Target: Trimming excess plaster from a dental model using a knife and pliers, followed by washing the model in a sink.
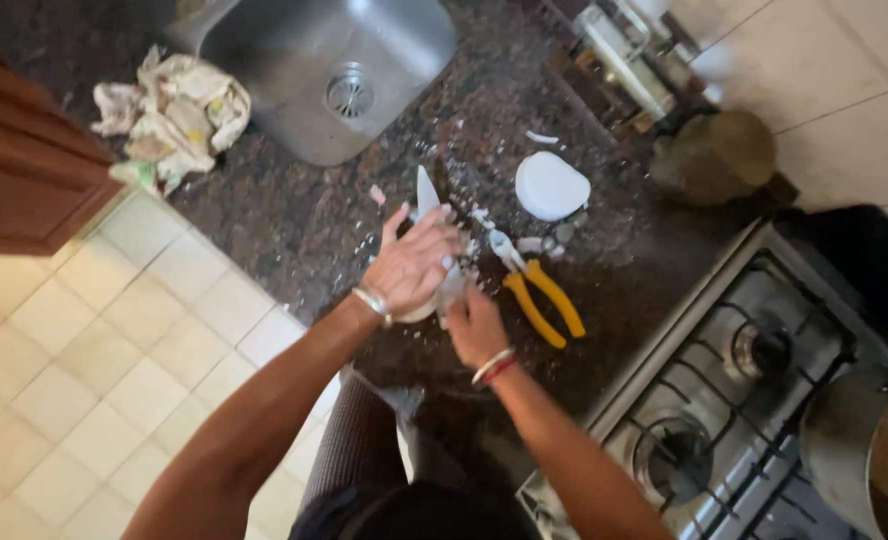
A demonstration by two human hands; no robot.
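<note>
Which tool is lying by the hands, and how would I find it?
Start at the stove and move onto the dark counter beside it. Just past the right hand lie the pliers. Their yellow handles stand out from the white bits around them.

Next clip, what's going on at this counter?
A person stands at a dark granite counter. Their left hand presses down on a white broken piece, and the right hand works close beside it. White fragments lie scattered around. Yellow-handled pliers rest just to the right, untouched, near a white rounded lid-like piece. A steel sink sits behind.
</note>
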